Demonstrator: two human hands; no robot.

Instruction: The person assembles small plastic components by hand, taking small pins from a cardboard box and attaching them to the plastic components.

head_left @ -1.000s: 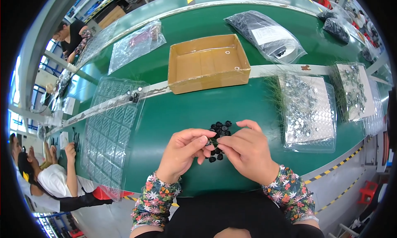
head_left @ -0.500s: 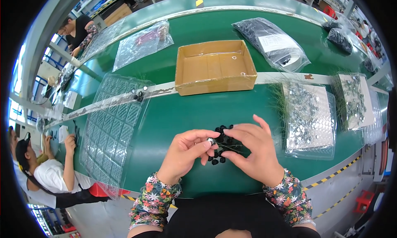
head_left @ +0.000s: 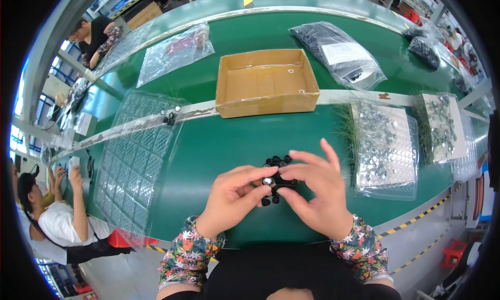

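Note:
My left hand [head_left: 234, 198] pinches a small round part [head_left: 267, 180] with a shiny silver face and dark rim between thumb and fingertips. Close against it on the right is my right hand [head_left: 317, 193], thumb and forefinger apart and curved toward the part, the other fingers raised. Whether its fingertips touch the part I cannot tell. Small black knob-like parts [head_left: 276, 161] lie in a loose heap on the green table under both hands, half hidden by the fingers.
Beyond my hands stands an open cardboard box [head_left: 268, 110]. Clear plastic trays [head_left: 130, 154] lie left; a board of shiny round parts with thin green wires [head_left: 383, 144] lies right, another [head_left: 442, 125] past it. A plastic bag of dark parts [head_left: 338, 52] is behind. Co-workers sit at left.
My right fingertips have drawn in nearer to the left hand's part. The silver face of the part has turned slightly. A thin green wire seen between my hands earlier is now hidden.

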